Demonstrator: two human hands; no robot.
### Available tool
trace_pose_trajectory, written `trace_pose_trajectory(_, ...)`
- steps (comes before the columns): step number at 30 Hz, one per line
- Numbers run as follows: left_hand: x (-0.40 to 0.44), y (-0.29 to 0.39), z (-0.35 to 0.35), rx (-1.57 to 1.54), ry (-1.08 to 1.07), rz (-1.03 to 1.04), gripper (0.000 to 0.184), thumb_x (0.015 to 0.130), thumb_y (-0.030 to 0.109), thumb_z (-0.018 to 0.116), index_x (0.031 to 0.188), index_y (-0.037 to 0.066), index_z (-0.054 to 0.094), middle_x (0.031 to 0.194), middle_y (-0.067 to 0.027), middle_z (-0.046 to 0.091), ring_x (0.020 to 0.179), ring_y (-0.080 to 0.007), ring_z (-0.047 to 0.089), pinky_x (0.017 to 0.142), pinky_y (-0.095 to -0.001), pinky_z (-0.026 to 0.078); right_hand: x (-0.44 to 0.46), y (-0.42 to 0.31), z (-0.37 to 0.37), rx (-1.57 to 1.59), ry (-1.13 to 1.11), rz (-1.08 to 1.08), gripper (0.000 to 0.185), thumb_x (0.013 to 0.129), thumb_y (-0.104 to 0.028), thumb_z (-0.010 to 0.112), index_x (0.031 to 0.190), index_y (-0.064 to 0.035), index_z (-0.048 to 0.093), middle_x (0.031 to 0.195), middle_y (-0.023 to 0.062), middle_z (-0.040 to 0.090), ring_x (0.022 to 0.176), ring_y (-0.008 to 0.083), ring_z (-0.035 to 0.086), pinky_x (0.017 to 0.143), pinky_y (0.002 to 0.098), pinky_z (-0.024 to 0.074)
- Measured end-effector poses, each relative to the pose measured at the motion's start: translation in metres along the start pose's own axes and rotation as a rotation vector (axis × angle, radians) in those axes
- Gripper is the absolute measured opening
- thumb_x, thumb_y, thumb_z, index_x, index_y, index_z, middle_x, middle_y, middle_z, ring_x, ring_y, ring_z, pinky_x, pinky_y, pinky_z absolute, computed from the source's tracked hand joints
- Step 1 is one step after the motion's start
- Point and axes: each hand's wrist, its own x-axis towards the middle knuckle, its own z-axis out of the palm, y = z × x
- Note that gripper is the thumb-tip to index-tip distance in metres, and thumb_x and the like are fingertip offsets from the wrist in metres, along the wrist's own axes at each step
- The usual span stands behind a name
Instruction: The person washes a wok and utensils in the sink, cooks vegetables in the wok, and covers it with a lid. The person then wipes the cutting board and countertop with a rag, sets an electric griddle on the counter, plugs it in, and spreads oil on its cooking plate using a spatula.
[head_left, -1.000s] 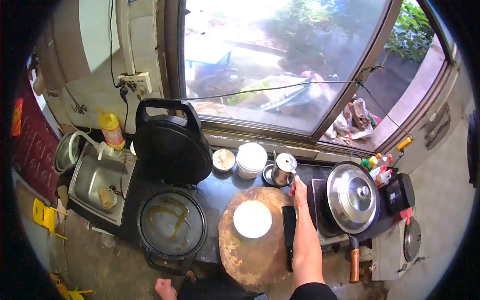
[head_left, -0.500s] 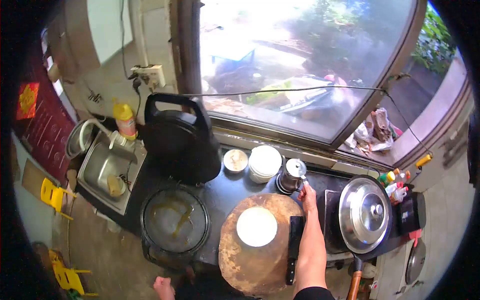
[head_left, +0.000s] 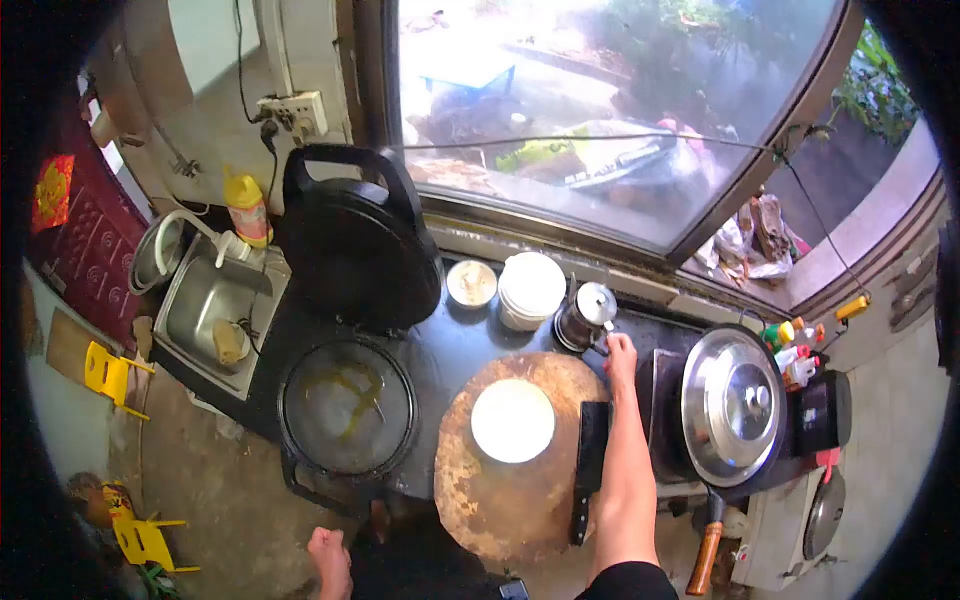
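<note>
My right hand [head_left: 621,358] is closed round the handle of a dark jug [head_left: 580,330] with a shiny metal lid, which stands on the black counter by the window. Below the jug lies a round wooden chopping board [head_left: 490,505], bearing a white disc-shaped item [head_left: 512,420]; whether it is a plate or dough I cannot tell. A cleaver [head_left: 590,455] rests along the board's right edge, beside my forearm. Low at the left, my left hand [head_left: 328,553] hangs in a loose fist, apart from the counter, with nothing visible in it.
An electric griddle [head_left: 348,405] stands with its black lid [head_left: 355,250] raised and oil streaks on its plate. A white tub [head_left: 531,290] and a small bowl [head_left: 471,285] are at the back. To the right is a lidded wok [head_left: 733,405]; a sink [head_left: 205,310] is at left.
The camera has tipped downward, so the counter sits higher in view. My right hand stays at the jug's handle, and my left hand remains low and closed.
</note>
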Motion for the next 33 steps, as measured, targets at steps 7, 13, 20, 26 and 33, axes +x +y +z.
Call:
trace_pose_trajectory(7,0.003,0.011,0.011,-0.03,-0.154,0.027,0.025,0.082,0.004,0.055,0.066,0.011,0.037,0.054,0.004,0.036,0.038,-0.0048,0.031,0.034,-0.023,0.025,-0.088,-0.057,-0.011,-0.019,0.163,-0.103,0.021,0.09,-0.021,0.057,0.088,-0.0011,0.061,0.076,0.0059,0.059,0.061,0.013,0.056,0.057,0.0282,0.0443)
trace_pose_trajectory(13,0.013,0.03,0.038,0.077,-0.378,0.074,0.027,0.08,0.004,0.056,0.063,0.011,0.036,0.053,0.004,0.037,0.04,-0.0045,0.033,0.036,-0.0235,0.026,-0.273,-0.039,-0.043,-0.44,0.24,-0.193,0.024,0.093,-0.022,0.05,0.09,-0.0037,0.064,0.082,0.0088,0.062,0.07,0.0252,0.059,0.065,0.0344,0.0462)
trace_pose_trajectory(20,0.035,0.021,0.048,0.194,-0.52,0.208,0.025,0.078,0.005,0.058,0.062,0.008,0.039,0.055,0.0045,0.038,0.049,-0.0043,0.035,0.043,-0.0257,0.029,-0.389,-0.008,-0.03,-0.738,0.272,-0.07,0.038,0.084,-0.017,0.061,0.12,-0.0076,0.053,0.105,0.0152,0.055,0.102,0.0345,0.05,0.089,0.0431,0.0401)
trace_pose_trajectory(26,0.032,0.024,0.019,0.124,-0.46,0.222,0.024,0.077,0.004,0.059,0.061,0.008,0.041,0.056,0.0056,0.038,0.051,-0.0039,0.034,0.045,-0.0246,0.028,-0.357,0.01,-0.014,-0.735,0.357,-0.276,0.043,0.075,-0.006,0.066,0.116,-0.003,0.052,0.104,0.0184,0.055,0.1,0.0376,0.051,0.088,0.0439,0.0403)
trace_pose_trajectory(33,0.047,-0.007,-0.038,-0.015,-0.271,0.084,0.022,0.077,0.005,0.058,0.062,0.006,0.042,0.057,0.0045,0.038,0.057,-0.0056,0.036,0.05,-0.0273,0.031,-0.328,-0.027,0.0,-0.877,0.427,-0.274,0.042,0.075,-0.004,0.061,0.116,-0.0028,0.053,0.113,0.0158,0.054,0.107,0.0356,0.048,0.093,0.0442,0.0379)
